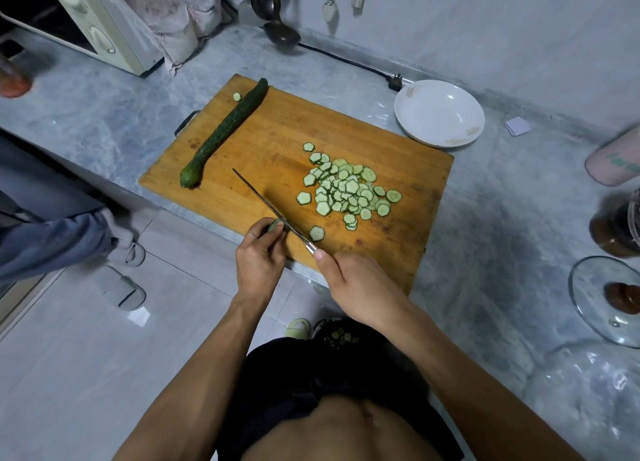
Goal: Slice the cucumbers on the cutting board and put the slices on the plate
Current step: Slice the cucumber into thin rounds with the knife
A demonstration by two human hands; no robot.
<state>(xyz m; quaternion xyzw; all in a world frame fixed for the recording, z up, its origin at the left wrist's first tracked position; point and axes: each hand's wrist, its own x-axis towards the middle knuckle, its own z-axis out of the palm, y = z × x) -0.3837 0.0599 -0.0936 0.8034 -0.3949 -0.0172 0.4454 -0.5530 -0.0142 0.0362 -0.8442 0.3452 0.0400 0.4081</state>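
Observation:
A wooden cutting board lies on the grey counter. A whole cucumber rests along its far left side, with one small slice beside its far end. A heap of several cucumber slices sits in the middle right of the board. My left hand pinches a short cucumber stub at the board's near edge. My right hand grips the handle of a knife, whose blade rests against the stub. The white plate stands beyond the board's far right corner, with no slices on it.
A microwave stands at the back left, a ladle and a black power cord at the back. A pink bottle, a dark jar and a glass lid are at the right. Another person's legs stand on the floor at left.

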